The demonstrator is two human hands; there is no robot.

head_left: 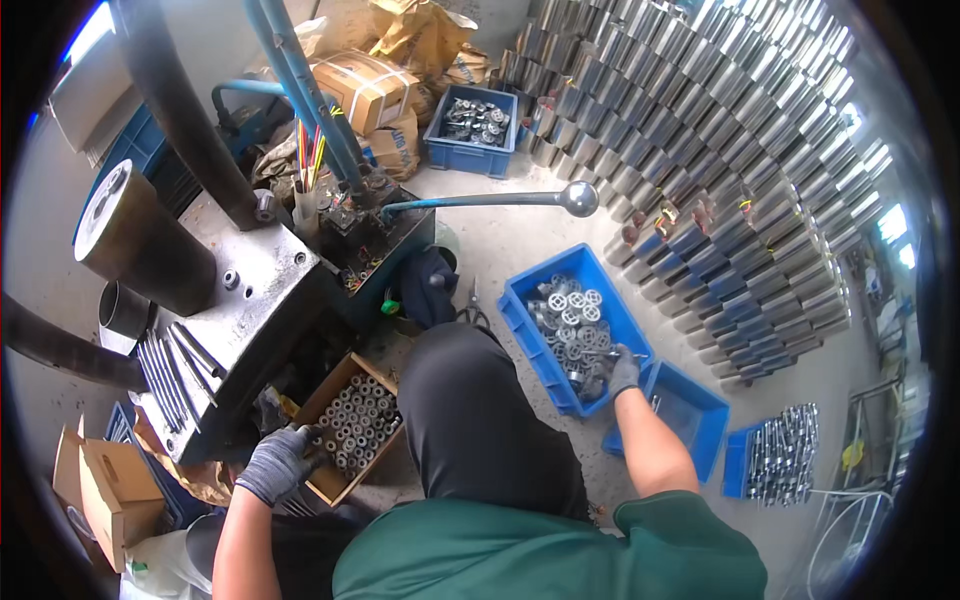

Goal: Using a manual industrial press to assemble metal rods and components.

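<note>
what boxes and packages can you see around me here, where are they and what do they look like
Open cardboard box of grey metal tubes: under the left hand, brown, rectangular.
Strapped cardboard box: top centre, tan, closed.
Open cardboard box: lower left, tan, flaps up.
Blue plastic bin of round metal parts: at the right hand.
Second blue bin of parts: top centre.
No labels or screens legible.
</note>
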